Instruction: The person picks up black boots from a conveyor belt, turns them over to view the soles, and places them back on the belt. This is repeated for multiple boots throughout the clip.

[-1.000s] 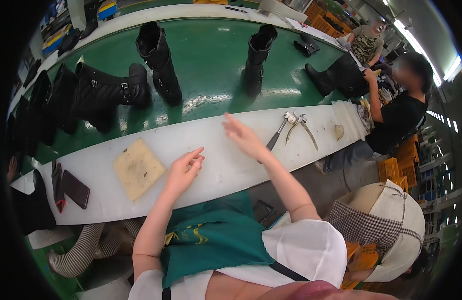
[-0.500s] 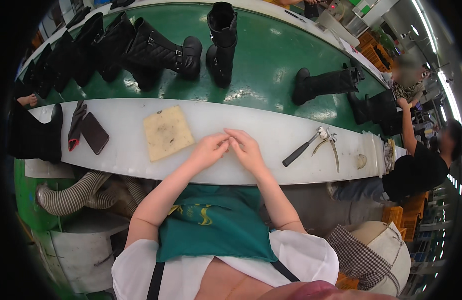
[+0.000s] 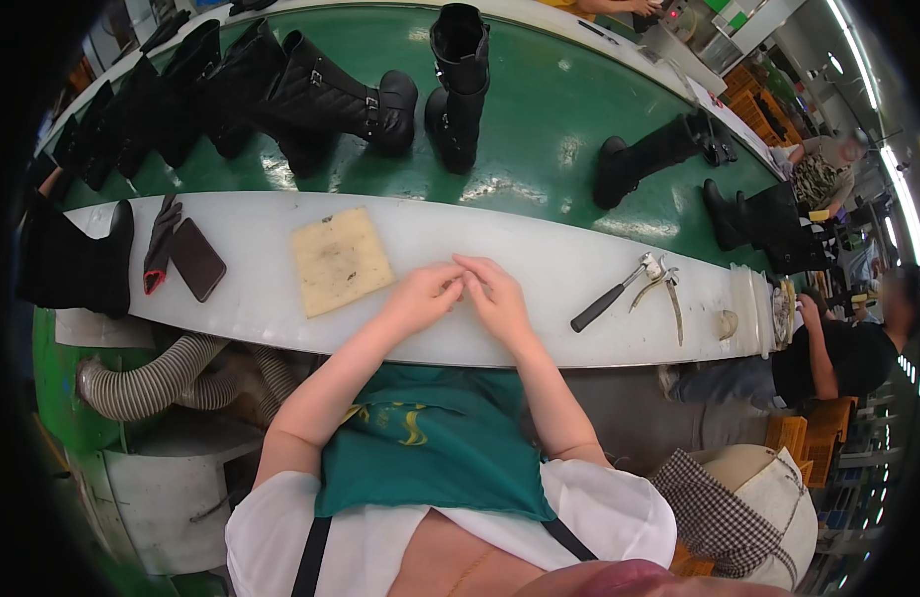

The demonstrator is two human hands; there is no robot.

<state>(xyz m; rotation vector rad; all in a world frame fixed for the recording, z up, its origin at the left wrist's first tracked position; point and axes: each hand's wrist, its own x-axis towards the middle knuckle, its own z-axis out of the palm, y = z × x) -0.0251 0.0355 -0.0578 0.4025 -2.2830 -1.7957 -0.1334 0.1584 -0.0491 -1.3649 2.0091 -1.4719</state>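
While both hands are together over the white bench point(image 3: 550, 264), the left hand point(image 3: 427, 298) and right hand point(image 3: 496, 298) meet at the fingertips, fingers loosely curved and pretty close together; can't tell if anything tiny is pinched in there, nothing bigger shows; the yellowish square pad point(image 3: 341, 261) with dark smudges lies flat just left of the left hand; off to the right there's a hammer point(image 3: 599, 307) with a black handle, lying slantwise, head right by some pincers point(image 3: 675, 308) with spread handles, though I can't say if they touch; way over left are a dark phone point(image 3: 198, 260) and a dark glove point(image 3: 161, 239) with a red cuff, side by side, plus a black boot point(image 3: 77, 261) at that end; beyond the bench, more black boots point(image 3: 346, 104) sit on the green surface point(image 3: 540, 109)
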